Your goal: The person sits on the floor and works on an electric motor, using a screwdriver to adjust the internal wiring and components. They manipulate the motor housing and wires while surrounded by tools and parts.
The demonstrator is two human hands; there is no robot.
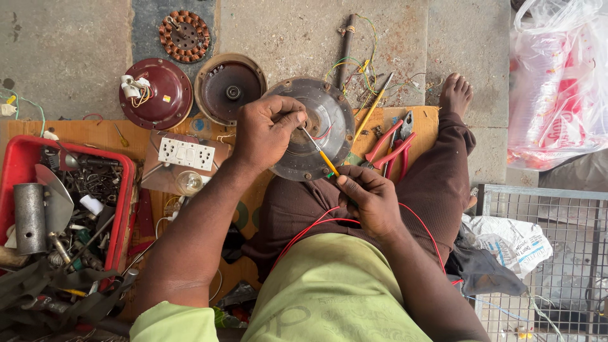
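A person seated on the floor works over a round grey motor plate [329,120] resting against the knee, at the far edge of an orange board [95,132] that carries the tools. The left hand [269,130] is closed on the plate's near-left rim, fingers curled over its centre. The right hand [370,199] is pinched shut on a yellow-handled screwdriver [322,152], whose tip touches the plate's middle; a red wire [316,223] loops beneath that hand and across the lap. Just beside the plate, toward the board's right edge, lie red-handled pliers [394,147] and a second yellow screwdriver [373,106]. Past the board's far edge, on the concrete floor [63,50], sit a maroon domed cover [155,94], an open motor housing [229,87] and a copper-wound stator [184,36], with a dark rod [346,49] amid loose coloured wires. A white switch panel [186,154] with a bulb [189,182] lies on the board left of the hand, and a red tray [25,149] of scrap metal fills the left edge. A plastic bag [557,82] and wire cage [544,253] stand at right.
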